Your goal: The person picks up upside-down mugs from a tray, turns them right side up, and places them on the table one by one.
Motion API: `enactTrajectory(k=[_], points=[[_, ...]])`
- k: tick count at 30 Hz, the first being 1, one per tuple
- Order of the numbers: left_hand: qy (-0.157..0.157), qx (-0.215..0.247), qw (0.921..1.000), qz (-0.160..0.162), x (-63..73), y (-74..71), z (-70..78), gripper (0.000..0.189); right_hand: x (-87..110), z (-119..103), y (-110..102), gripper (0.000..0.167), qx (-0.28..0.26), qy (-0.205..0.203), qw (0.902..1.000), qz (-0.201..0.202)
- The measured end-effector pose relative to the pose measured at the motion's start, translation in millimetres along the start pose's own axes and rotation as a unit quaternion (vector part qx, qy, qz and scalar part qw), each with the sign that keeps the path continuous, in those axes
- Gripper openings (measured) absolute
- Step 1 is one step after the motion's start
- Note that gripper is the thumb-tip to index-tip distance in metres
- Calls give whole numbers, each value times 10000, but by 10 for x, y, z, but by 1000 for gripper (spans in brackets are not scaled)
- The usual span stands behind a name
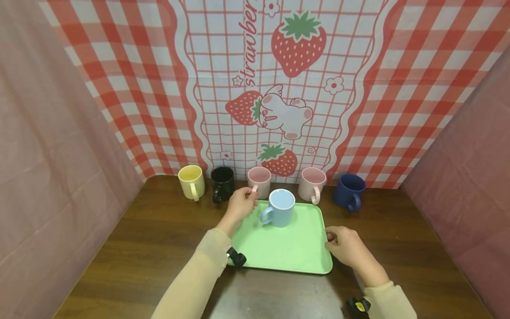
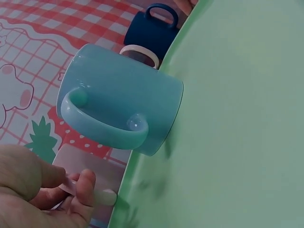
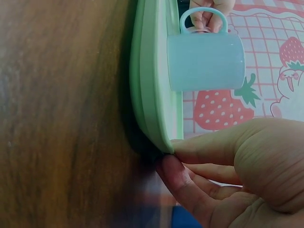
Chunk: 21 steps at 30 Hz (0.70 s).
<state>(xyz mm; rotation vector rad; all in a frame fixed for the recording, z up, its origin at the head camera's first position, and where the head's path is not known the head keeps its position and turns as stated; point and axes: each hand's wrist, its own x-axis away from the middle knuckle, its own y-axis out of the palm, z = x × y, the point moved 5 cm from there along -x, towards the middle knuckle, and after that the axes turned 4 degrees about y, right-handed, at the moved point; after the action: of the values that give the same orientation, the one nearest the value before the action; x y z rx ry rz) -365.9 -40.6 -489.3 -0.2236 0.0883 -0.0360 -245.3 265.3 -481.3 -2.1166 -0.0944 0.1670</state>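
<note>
pink mug (image 1: 259,181): I see it standing upright on the wooden table (image 1: 151,239), just beyond the far left corner of the green tray (image 1: 287,248), in the row of mugs along the strawberry backdrop (image 1: 279,88).
left hand (image 1: 240,204): I read its thumb and forefinger as pinching the pink mug's handle; the left wrist view shows the fingers (image 2: 85,187) curled round the pale handle.
direction from fingers: the mug body lies at about 1 o'clock from my left hand, handle turned toward me.
long axis: vertical, mouth up.
right hand (image 1: 347,246): its fingers pinch the tray's right edge at about 3 o'clock of the tray; the right wrist view shows a fingertip (image 3: 173,171) tucked under the rim (image 3: 152,95).
nearer hand: the left, already on the handle; the right is well apart from this mug.
blue mug (image 1: 280,207): upright on the tray's far part, at 4 o'clock from the pink mug, handle pointing left.
judgement: I reckon any lift toward the tray must clear the rim and the blue mug's handle.
</note>
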Motion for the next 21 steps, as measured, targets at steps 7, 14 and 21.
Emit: enactTrajectory(k=[7,14,21], points=[[194,-666,9976,39,22,-43,38,20,4,-7,-3,29,-30,66,10000,-69],[516,-1389,9888,175,66,-89,80,18,2,-3,7,24,17,37,10000,-89],[1034,-1786,9778,354,126,-170,152,26,6,-18,-9,23,36,-22,10000,-44]])
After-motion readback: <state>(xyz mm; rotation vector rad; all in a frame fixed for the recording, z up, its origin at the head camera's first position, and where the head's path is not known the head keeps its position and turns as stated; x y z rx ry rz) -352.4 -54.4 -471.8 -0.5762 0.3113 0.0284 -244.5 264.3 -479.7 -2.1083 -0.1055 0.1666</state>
